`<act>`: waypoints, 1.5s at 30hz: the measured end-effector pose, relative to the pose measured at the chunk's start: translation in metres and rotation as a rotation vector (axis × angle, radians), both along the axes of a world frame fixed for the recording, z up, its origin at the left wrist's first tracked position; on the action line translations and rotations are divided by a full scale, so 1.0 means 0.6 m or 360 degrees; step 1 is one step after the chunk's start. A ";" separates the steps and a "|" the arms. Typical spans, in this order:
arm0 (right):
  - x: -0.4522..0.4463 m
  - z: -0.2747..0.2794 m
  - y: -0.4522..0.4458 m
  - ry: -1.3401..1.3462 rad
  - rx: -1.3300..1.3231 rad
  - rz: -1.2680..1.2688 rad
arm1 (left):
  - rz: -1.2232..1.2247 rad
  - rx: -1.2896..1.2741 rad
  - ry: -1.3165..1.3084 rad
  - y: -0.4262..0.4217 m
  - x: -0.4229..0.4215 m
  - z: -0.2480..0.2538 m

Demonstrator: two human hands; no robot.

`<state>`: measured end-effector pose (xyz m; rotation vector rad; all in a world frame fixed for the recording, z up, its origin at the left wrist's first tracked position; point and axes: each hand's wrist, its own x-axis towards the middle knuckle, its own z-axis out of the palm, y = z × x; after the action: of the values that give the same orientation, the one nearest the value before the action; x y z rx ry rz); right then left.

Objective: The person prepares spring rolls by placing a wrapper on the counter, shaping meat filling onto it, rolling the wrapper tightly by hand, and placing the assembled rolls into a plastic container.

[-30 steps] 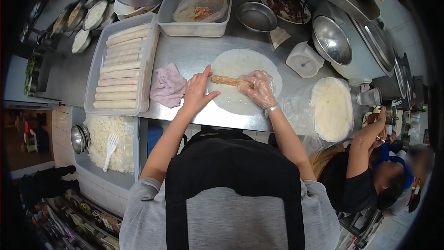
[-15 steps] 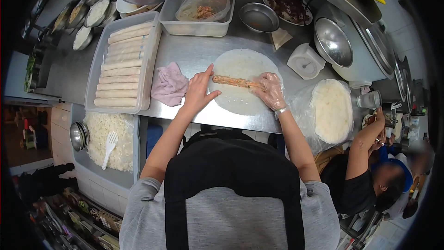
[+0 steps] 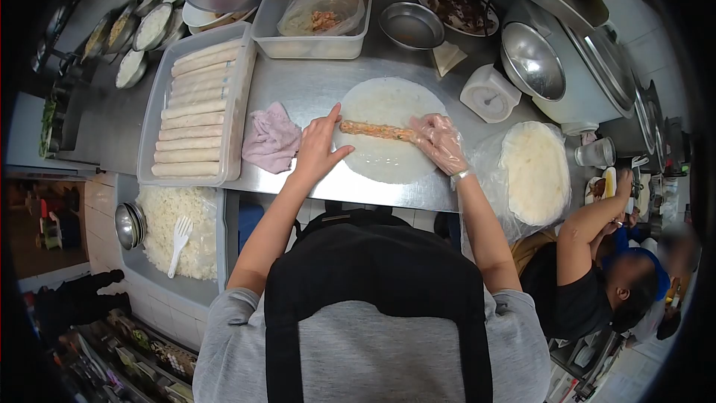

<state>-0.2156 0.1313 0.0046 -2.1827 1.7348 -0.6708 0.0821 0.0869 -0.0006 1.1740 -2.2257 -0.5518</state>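
Observation:
A round, translucent wrapper lies flat on the steel counter. Across its middle runs a long strip of orange filling. My left hand, bare, rests at the wrapper's left edge with thumb and fingers spread, holding nothing. At the strip's right end is my right hand in a clear plastic glove, its fingertips gathered against the filling. A pink cloth lies left of my left hand. To the right, a stack of pale wrappers sits on plastic film.
A tub of white rolls stands at the left, a tub with bagged filling behind. Metal bowls, a scale and a rice tray surround the work. A co-worker is at the right.
My right hand has moved right along the strip, and more of the filling now shows on the wrapper. My left hand has stayed in nearly the same place.

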 end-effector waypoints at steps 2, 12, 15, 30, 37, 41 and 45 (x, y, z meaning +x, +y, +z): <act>0.010 0.018 0.011 -0.0236 -0.0176 -0.0103 | 0.0004 -0.0003 0.0010 -0.001 0.000 0.000; -0.003 0.002 0.008 -0.0157 -0.0160 -0.0067 | -0.0009 -0.0030 0.0010 -0.002 0.000 -0.002; 0.037 0.017 0.002 -0.0059 -0.0354 -0.0138 | -0.0014 -0.0016 0.0008 -0.001 -0.003 -0.003; 0.006 0.000 -0.001 -0.0291 -0.0150 0.0058 | 0.0011 0.0004 0.0023 -0.001 0.003 -0.003; -0.024 0.004 0.017 -0.0168 -0.0061 -0.0099 | -0.0002 -0.0001 0.0022 0.001 0.000 0.003; -0.030 0.019 0.024 -0.0474 -0.0148 -0.0061 | -0.0023 0.0001 0.0031 0.000 -0.001 0.003; -0.024 0.001 0.022 -0.0353 -0.0151 -0.0045 | -0.0018 0.0016 0.0023 -0.001 -0.002 0.000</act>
<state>-0.2300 0.1447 0.0049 -2.0563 1.6528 -0.9802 0.0809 0.0862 -0.0009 1.1596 -2.2213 -0.5752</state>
